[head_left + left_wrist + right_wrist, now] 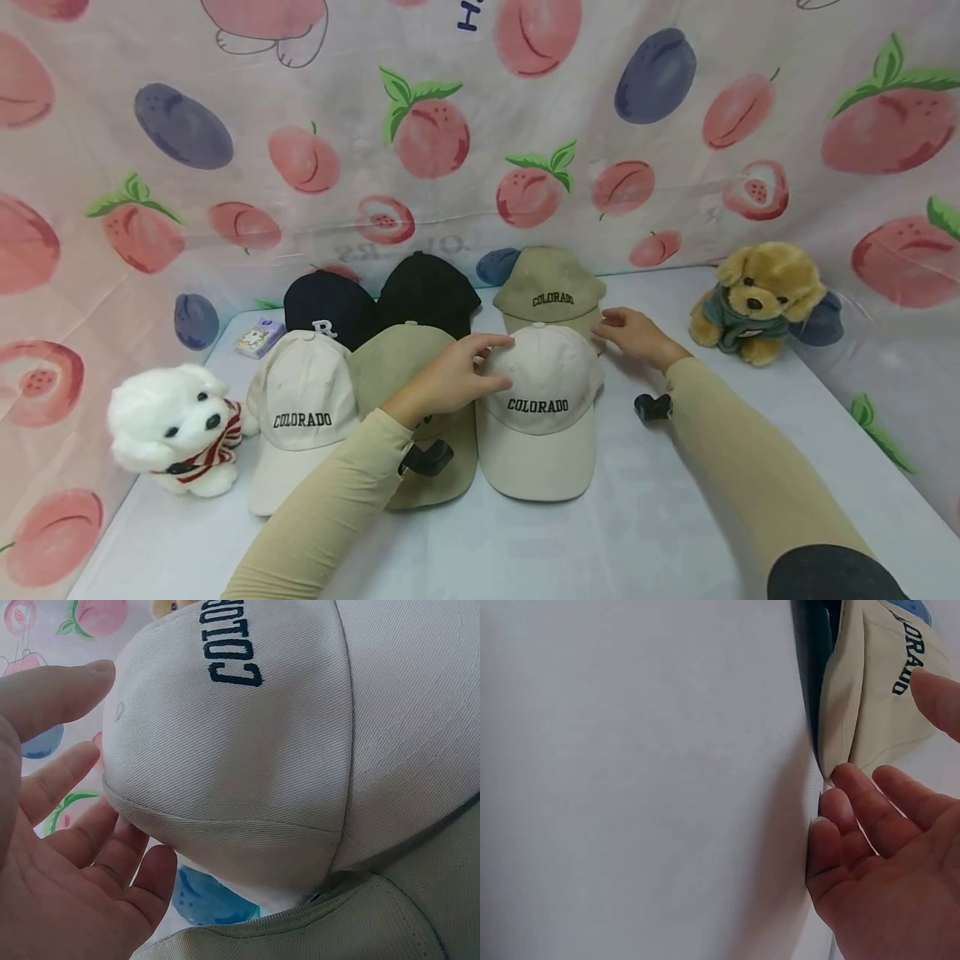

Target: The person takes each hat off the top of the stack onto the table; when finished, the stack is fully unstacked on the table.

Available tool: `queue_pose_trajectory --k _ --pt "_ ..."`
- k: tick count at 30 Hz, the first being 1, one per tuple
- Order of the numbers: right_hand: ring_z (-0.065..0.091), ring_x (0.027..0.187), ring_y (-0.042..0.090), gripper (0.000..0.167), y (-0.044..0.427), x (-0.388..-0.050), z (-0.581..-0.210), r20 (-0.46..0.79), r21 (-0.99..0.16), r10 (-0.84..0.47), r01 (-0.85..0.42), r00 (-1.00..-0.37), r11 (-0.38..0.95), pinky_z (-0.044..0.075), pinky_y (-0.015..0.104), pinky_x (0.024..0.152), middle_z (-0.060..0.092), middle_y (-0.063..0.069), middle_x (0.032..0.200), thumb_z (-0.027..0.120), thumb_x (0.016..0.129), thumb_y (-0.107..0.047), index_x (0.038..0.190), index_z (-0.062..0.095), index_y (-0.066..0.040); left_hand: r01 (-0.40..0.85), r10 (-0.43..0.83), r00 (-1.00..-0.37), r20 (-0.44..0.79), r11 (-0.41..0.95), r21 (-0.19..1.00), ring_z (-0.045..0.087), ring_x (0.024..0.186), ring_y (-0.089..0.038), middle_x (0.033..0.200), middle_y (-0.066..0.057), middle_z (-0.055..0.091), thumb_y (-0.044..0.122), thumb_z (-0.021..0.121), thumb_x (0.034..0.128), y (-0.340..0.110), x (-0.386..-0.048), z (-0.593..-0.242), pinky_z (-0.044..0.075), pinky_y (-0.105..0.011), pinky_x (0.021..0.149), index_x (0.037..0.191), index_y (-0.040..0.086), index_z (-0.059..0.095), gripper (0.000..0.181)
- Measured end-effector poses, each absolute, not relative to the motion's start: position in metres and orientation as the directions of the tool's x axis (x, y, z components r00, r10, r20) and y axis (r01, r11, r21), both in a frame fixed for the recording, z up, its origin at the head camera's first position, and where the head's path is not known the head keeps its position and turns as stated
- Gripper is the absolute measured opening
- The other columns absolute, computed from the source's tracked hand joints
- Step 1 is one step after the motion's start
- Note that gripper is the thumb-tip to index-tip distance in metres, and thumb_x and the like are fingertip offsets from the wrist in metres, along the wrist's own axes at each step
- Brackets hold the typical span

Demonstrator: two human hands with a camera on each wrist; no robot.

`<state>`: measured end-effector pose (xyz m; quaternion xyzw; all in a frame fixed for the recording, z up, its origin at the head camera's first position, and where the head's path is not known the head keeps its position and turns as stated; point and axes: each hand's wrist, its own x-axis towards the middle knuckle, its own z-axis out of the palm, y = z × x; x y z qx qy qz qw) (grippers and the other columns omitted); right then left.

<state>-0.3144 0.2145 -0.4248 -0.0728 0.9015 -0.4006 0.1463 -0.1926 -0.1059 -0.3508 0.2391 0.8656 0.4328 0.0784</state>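
A cream baseball cap (538,379) with COLORADO lettering sits in the front row, brim toward me. Beside its crown is my left hand (459,375), its fingers apart and loosely bent. In the left wrist view the fingertips reach the edge of the cream crown (217,750), while the thumb stands off it. Behind stands a khaki COLORADO cap (551,287). My right hand (637,333) is at its right side. In the right wrist view the loosely bent fingers (889,817) are at the corner of the khaki brim (840,712); contact is hard to tell.
An olive cap (408,358) and another cream cap (303,392) stand to the left. Behind them are a navy cap (326,304) and a black cap (427,292). A white plush dog (168,417), a small box (260,337) and a brown plush dog (757,300) flank them.
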Motion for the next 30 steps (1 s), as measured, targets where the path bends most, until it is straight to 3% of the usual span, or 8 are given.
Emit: queue_pose_trajectory --k 10,19,30 --pt "0.033 0.139 0.044 0.071 0.209 -0.322 -0.422 -0.231 -0.715 -0.234 0.001 -0.944 0.699 0.029 0.056 0.112 0.035 0.030 0.151 0.045 0.105 -0.043 0.152 0.030 0.007 0.336 0.476 -0.877 0.066 0.509 0.792 0.052 0.121 -0.030 0.141 -0.012 0.054 0.013 0.075 0.0907 -0.106 -0.194 -0.351 0.044 -0.043 0.102 0.140 0.004 0.056 0.054" --pt "0.040 0.136 0.042 0.068 0.202 -0.324 -0.419 -0.172 -0.745 -0.297 -0.073 -0.939 0.663 0.033 0.053 0.111 0.045 0.030 0.145 0.054 0.104 -0.034 0.151 0.031 0.010 0.333 0.476 -0.877 0.058 0.517 0.788 0.052 0.122 -0.030 0.142 -0.011 0.053 0.015 0.075 0.0909 -0.106 -0.193 -0.352 0.045 -0.043 0.101 0.141 0.005 0.056 0.054" --pt "0.036 0.139 0.043 0.069 0.195 -0.332 -0.420 -0.156 -0.757 -0.332 -0.103 -0.930 0.646 0.030 0.053 0.112 0.040 0.030 0.148 0.053 0.104 -0.035 0.151 0.031 0.010 0.339 0.476 -0.877 0.066 0.517 0.786 0.052 0.120 -0.030 0.142 -0.011 0.053 0.014 0.075 0.0906 -0.106 -0.192 -0.353 0.045 -0.043 0.100 0.141 0.005 0.056 0.054"
